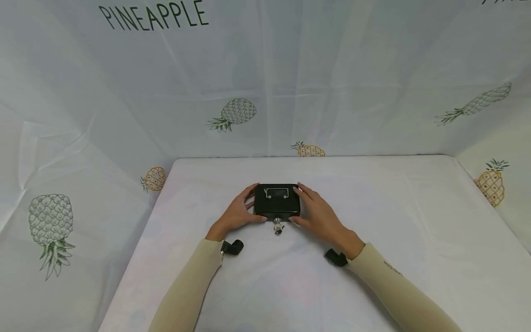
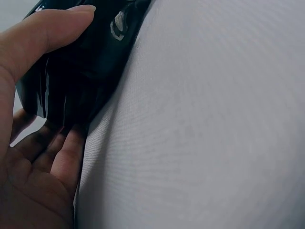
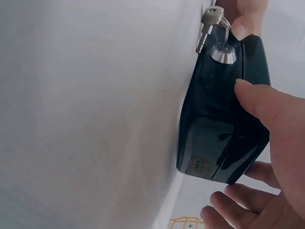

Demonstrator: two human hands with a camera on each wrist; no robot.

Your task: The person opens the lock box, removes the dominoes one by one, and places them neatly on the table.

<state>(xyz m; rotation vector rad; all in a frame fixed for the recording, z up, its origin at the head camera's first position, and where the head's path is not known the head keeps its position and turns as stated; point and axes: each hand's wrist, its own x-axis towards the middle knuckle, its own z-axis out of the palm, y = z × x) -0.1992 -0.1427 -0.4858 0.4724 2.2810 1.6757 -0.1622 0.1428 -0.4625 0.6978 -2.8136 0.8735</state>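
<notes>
Two hands (image 1: pixel 235 214) (image 1: pixel 321 216) | gripping opposite ends, thumbs at front | black box (image 1: pixel 277 204) between them, on table (image 1: pixel 269 286)

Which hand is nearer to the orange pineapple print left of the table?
Left. The left hand is right of the print; the right hand, farther right, beyond the box.

From the head, the white table (image 1: pixel 394 207) is looked down on and forward from well back, so that the left hand (image 1: pixel 237 213), the right hand (image 1: pixel 321 214) and the pineapple-printed cloth (image 1: pixel 352 69) beyond are all taken in. From the left wrist, the black box (image 2: pixel 86 71) is viewed from close by at the upper left of a sideways-tipped view, and from the right wrist its lock (image 3: pixel 224 55) side is faced, likewise near and turned sideways. The box is shared by all three views, its lock by the head and right wrist views.
</notes>
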